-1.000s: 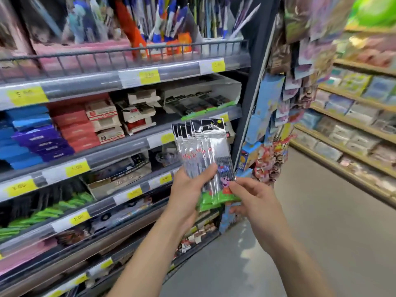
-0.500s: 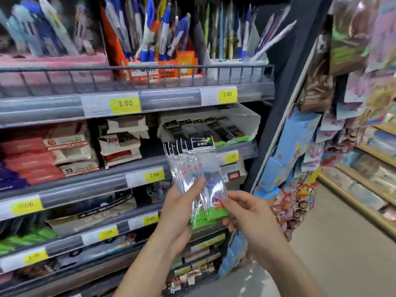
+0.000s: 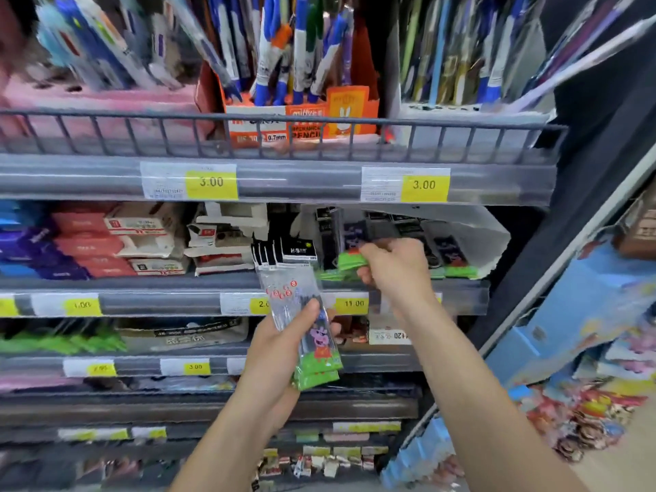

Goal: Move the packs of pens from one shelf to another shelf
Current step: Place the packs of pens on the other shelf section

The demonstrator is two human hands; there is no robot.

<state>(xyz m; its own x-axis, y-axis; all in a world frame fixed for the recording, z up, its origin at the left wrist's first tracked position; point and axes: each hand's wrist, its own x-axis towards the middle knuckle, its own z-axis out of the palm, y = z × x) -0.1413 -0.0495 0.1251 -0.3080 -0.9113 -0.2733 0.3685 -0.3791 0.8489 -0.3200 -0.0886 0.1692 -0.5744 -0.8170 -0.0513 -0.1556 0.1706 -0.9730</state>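
Several packs of pens (image 3: 301, 321) are held upright in the left hand (image 3: 280, 346); one pack (image 3: 346, 262) is pinched flat by the right hand (image 3: 394, 268) at the shelf (image 3: 142, 282) front edge, nearer the white box (image 3: 486, 236).

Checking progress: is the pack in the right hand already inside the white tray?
Partly in. The right hand pinches the pack by its green end at the white tray front.

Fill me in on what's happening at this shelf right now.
A person is restocking pen packs in a shop aisle. The left hand grips a fanned bundle of pen packs upright in front of the shelves. The right hand reaches to the open white display box on the second shelf and holds a green-ended pack at its front edge, among matching packs.
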